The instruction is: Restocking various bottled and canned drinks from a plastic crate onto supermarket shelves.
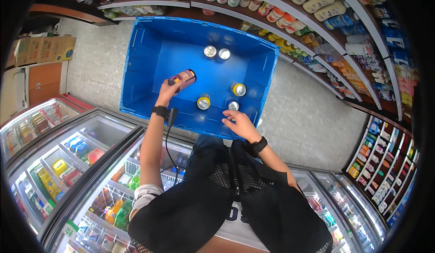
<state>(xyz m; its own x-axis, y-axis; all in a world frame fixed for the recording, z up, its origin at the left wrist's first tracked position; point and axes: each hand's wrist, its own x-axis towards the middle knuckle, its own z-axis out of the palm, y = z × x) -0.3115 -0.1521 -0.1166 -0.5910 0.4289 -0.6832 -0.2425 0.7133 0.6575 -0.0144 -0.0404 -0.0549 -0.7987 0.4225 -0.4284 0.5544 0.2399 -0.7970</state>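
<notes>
My left hand (166, 92) is closed round the lower end of a pinkish-brown patterned can (184, 79) with a dark rim, holding it tilted over the left part of a big blue plastic crate (129, 67). Over the crate's near side, my right hand (240, 124) has its fingers apart and holds nothing. Just beyond its fingertips stands a blue can (232, 104). Two yellow cans, one at right (238, 89) and one nearer the middle (203, 102), stand upright in the crate. Farther back are a pale can (210, 51) and a blue-and-silver can (224, 55), side by side.
Shelves of bottles and cans (276, 15) curve along the far side and right. Glass-topped freezers (95, 144) with drinks stand left and behind me. Cardboard boxes (45, 49) sit at far left. Grey floor tiles (308, 117) surround the crate. A cable (166, 139) hangs along my left forearm.
</notes>
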